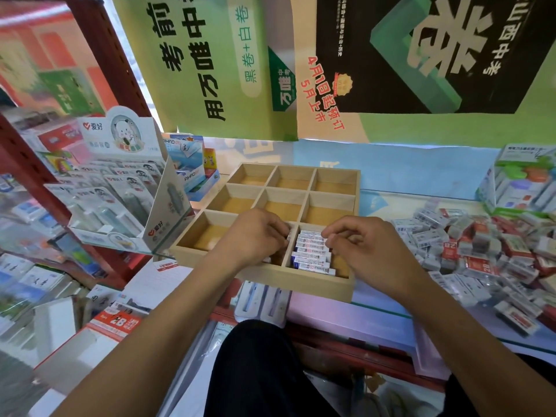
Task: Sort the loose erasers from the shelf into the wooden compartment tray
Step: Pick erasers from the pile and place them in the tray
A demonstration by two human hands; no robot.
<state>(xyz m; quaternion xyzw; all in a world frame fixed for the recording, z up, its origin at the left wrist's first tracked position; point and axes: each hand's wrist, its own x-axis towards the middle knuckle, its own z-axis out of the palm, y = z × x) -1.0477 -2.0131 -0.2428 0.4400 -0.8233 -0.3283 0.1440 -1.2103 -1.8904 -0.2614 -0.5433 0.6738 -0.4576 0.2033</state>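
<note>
A pale wooden compartment tray (319, 288), square w/ a 3x3 grid of thin dividers, sits on a glossy shelf (388, 308). Its near-right compartment holds a row of small rectangular erasers (311, 251) in white printed sleeves, stacked on edge. A heap of loose erasers (481, 251), white and red-wrapped, lies on the shelf right of the tray. A white cardboard display box (156, 188) of blister-packed items stands left of the tray; green posters (210, 64) hang at the far side. Left hand (255, 236) hovers over the near-middle compartment, fingers curled, pinching an eraser. Right hand (364, 245) is over the row, fingertips touching it; whether it grips one can't be told.
</note>
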